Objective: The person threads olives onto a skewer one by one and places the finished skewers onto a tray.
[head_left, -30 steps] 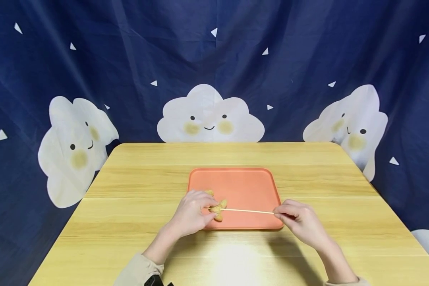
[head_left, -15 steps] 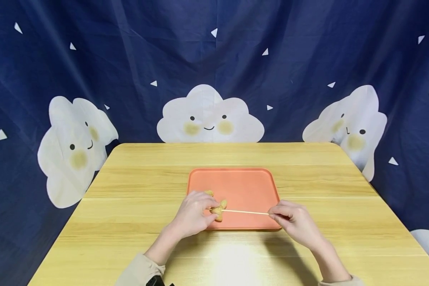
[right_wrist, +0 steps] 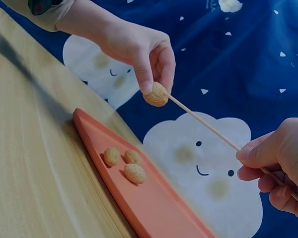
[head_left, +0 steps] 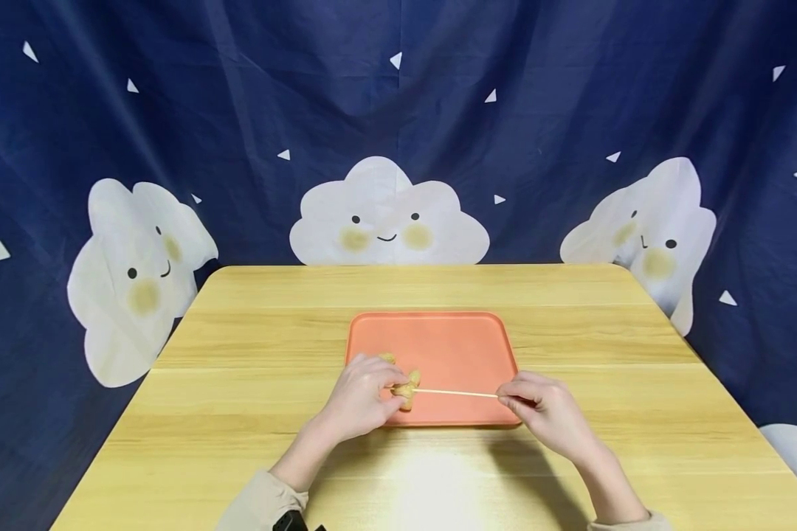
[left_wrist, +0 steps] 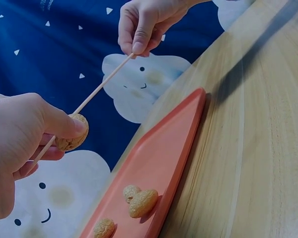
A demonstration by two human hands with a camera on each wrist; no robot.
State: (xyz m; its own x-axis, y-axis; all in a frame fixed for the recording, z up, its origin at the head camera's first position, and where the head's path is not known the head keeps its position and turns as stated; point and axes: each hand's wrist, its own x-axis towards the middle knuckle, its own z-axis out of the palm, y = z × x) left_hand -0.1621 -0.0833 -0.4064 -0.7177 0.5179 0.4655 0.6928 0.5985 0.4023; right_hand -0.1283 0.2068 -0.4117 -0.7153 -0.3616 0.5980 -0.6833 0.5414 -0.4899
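Observation:
In the left wrist view, my left hand (left_wrist: 30, 134) pinches a round, wrinkled tan ball (left_wrist: 73, 133) between thumb and fingers. A thin wooden stick (left_wrist: 102, 85) runs through the ball, one end showing past it among the left fingers. My right hand (right_wrist: 283, 163) grips the stick's other part between thumb and fingers, and the stick's end crosses the palm side. Both hands are raised above the coral tray (head_left: 452, 346). Three similar balls lie on the tray, among them one (right_wrist: 135, 173) nearest the right wrist camera.
The tray sits on a light wooden table (head_left: 272, 324). Behind the table hangs a dark blue curtain (head_left: 345, 88) printed with white clouds and small triangles. Beige sleeves cover both forearms, and something black shows by the left sleeve.
My right hand has moved slightly left toward the ball, so less stick shows between the hands. The left hand keeps its pinch on the ball and has barely moved.

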